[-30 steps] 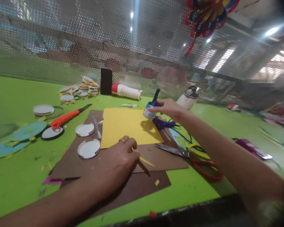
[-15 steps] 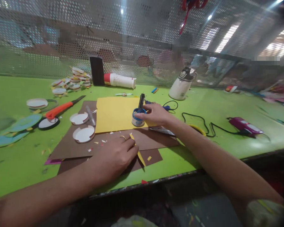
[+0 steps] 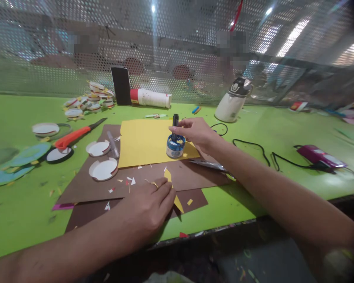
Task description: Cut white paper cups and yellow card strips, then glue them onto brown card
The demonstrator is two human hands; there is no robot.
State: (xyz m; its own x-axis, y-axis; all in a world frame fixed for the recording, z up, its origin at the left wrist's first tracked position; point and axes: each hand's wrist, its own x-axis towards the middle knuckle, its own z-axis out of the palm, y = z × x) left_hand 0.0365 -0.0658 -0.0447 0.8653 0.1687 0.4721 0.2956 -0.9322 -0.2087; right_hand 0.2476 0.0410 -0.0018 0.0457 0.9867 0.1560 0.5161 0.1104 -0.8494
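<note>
My right hand [image 3: 199, 135] reaches in from the right, thumb and fingers closed about a black stick-like handle [image 3: 175, 119]. The handle stands upright in a small blue-and-clear jar [image 3: 175, 149], which rests on a yellow sheet [image 3: 144, 141]. At the front, my left hand [image 3: 149, 204], with a ring on one finger, lies low over brown sheets [image 3: 194, 177]. Its fingers are together on a narrow, pointed piece of yellow paper [image 3: 178, 203]; the fingertips are partly hidden. Metal scissors [image 3: 208, 164], partly covered by my right forearm, lie just below that hand.
To the left are two shallow white discs [image 3: 103, 169], an orange-handled cutter [image 3: 73, 137] and blue-green discs [image 3: 31, 154]. A phone [image 3: 120, 86], stacked paper cups [image 3: 153, 98] and a jug [image 3: 233, 102] stand or lie behind. A corded purple device [image 3: 321, 157] sits right.
My right hand has shifted from the jar's rim up to the black handle. My left hand stays on the yellow paper piece. The view has shifted slightly.
</note>
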